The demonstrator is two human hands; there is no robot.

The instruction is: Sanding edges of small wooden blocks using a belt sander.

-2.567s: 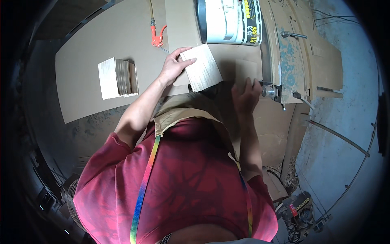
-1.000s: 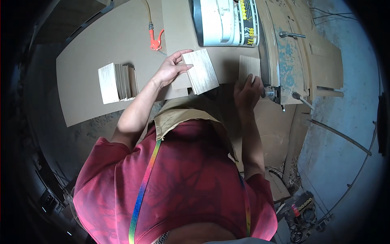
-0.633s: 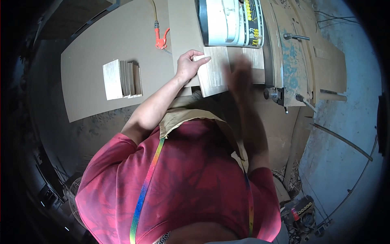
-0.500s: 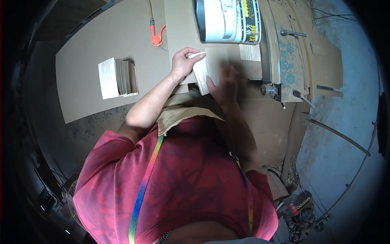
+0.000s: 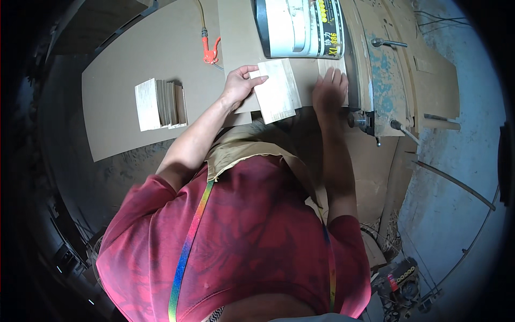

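My left hand (image 5: 242, 87) grips the left edge of a pale, flat wooden board (image 5: 277, 88), thumb on top. The board lies tilted over the table's near edge, close to my apron. Over to the right, my right hand (image 5: 329, 95) rests its spread fingers on another pale wooden board (image 5: 331, 65), just in front of a white bucket (image 5: 295, 29). The palm of that hand is in shadow, and the far end of the board under it is hidden by the bucket.
On the left of the table (image 5: 112, 70) a row of thin wooden boards (image 5: 163, 104) stands on edge. A red air blow gun (image 5: 210, 51) on a hose lies behind my left hand. At the right is a worn machine bed (image 5: 387, 80) with metal handles.
The board in my left hand has turned from steeply tilted to nearly flat, its broad face up. My right hand has left it and moved right, onto the board by the bucket.
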